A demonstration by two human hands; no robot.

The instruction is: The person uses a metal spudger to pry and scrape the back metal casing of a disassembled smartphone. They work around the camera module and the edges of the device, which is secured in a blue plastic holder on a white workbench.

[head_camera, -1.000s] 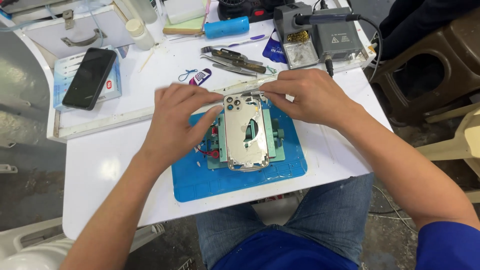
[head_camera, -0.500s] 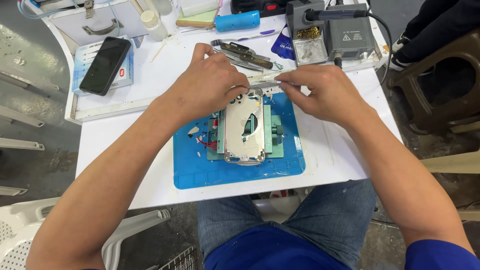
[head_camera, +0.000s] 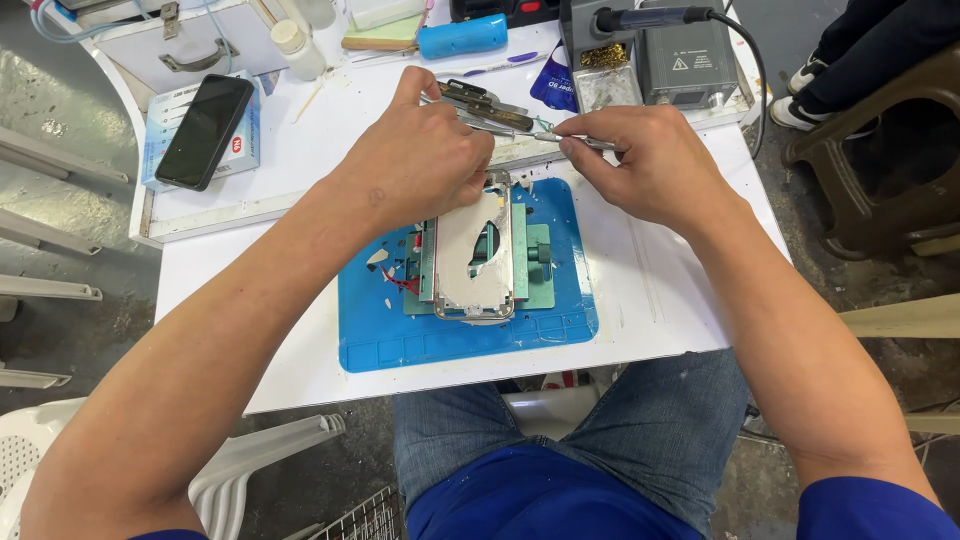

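**Head view: both hands at the top edge of the clamped phone body**

Head camera. Phone body [head_camera: 472,262], back face up with the covering partly stripped and a ragged hole at centre, sits clamped in a green holding fixture [head_camera: 535,262] on a blue work mat [head_camera: 560,330] at mid tabletop [head_camera: 300,370].

Left hand [head_camera: 415,165]: fingers curled loosely, palm down, resting over the phone's 12 o'clock end; it hides that end, and I cannot tell whether it grips anything.

Right hand [head_camera: 650,165]: closed in a pinch on thin metal tweezers [head_camera: 570,140], tips pointing toward 9 o'clock, meeting the left fingertips just above the phone.

Surroundings: red and white scraps [head_camera: 392,275] on the mat at 9 o'clock of the fixture. At 12 o'clock, metal tools [head_camera: 485,105] lie partly behind the left hand. At 1 o'clock, a grey soldering station [head_camera: 690,60]. At 10 o'clock, a dark phone [head_camera: 203,130] lies on a pale box. A blue cylinder [head_camera: 463,38] lies near the far edge. A second person's dark legs [head_camera: 880,40] at 2 o'clock.
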